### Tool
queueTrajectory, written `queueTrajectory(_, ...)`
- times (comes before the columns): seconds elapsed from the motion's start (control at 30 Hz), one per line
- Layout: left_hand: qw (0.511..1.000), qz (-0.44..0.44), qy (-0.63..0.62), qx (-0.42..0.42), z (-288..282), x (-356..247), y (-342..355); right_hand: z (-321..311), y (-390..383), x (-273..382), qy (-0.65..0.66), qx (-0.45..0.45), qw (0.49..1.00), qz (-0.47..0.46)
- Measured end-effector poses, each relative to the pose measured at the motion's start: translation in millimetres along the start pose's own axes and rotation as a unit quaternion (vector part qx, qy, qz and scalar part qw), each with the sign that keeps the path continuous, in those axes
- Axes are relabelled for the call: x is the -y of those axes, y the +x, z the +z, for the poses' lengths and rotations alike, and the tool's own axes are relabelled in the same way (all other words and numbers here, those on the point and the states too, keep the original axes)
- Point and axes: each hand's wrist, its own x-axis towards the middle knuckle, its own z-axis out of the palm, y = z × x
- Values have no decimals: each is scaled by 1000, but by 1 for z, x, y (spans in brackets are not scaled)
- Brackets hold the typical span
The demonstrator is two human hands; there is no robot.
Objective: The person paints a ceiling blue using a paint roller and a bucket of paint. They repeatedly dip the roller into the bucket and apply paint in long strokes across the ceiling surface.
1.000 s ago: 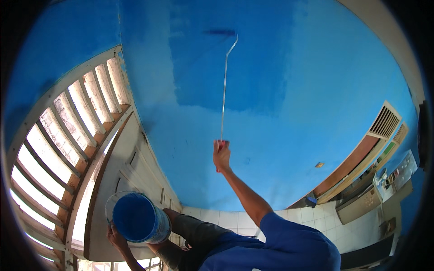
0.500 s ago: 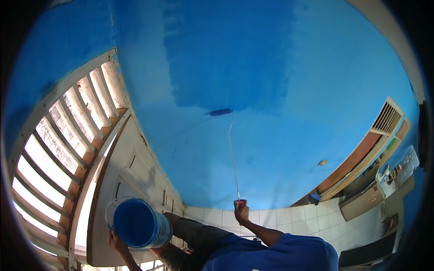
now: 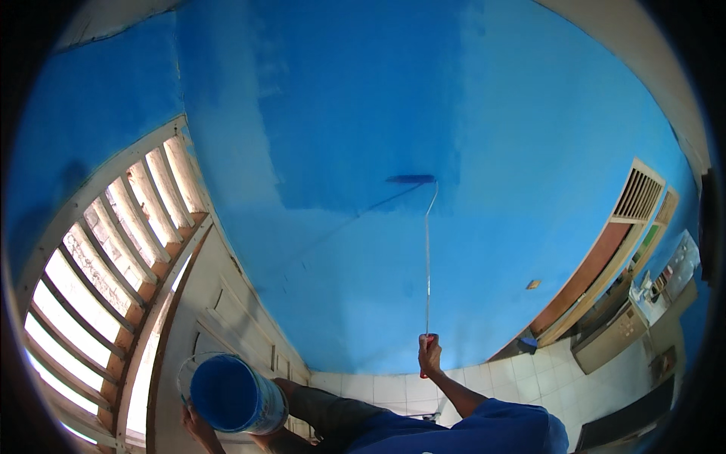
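Note:
My right hand (image 3: pixel 429 356) is closed round the red handle of a long-framed paint roller (image 3: pixel 428 257). The roller's blue-soaked sleeve (image 3: pixel 412 179) is at the blue wall (image 3: pixel 348 272), inside a darker blue painted patch (image 3: pixel 363 98) near its lower edge. At the lower left my left hand (image 3: pixel 198 430) is at the side of a paint bucket (image 3: pixel 253 393), fingers curled against it and partly hidden. The bucket is tilted, its inside coated blue, and its thin wire handle loops at the left of the rim.
To the left are a white door (image 3: pixel 215 303) and a slatted window (image 3: pixel 106 257). White tiles (image 3: pixel 393 387) run below the painted wall. At the right stand a wooden doorway (image 3: pixel 578 287) with a louvred vent (image 3: pixel 639 193) above it, and a beige cabinet (image 3: pixel 609 340). A small switch plate (image 3: pixel 534 284) sits on the wall.
The roller and my right hand have shifted right, and the roller sleeve now lies higher within the dark patch. My left hand still holds the bucket. The view has tilted slightly upward.

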Motion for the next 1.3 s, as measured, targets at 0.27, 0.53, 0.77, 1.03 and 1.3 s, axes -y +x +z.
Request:
queueTrajectory(0.27, 999, 18, -34, 0, 4, 15, 2, 0, 101, 104, 54, -42, 988, -137)
queueTrajectory(0.53, 998, 12, -53, -25, 4, 21, 2, -14, 218, 247, 88, -64, 966, -233)
queueTrajectory(0.77, 996, 22, -78, -41, 4, 25, 2, -35, 279, 354, 106, -77, 965, -229)
queueTrajectory(1.03, 995, 30, -79, -55, -2, 16, -3, -36, 251, 372, 126, -112, 964, -205)
queueTrajectory(1.3, 999, -12, -46, -12, -2, 13, 1, -42, 290, 352, 90, -133, 962, -222)
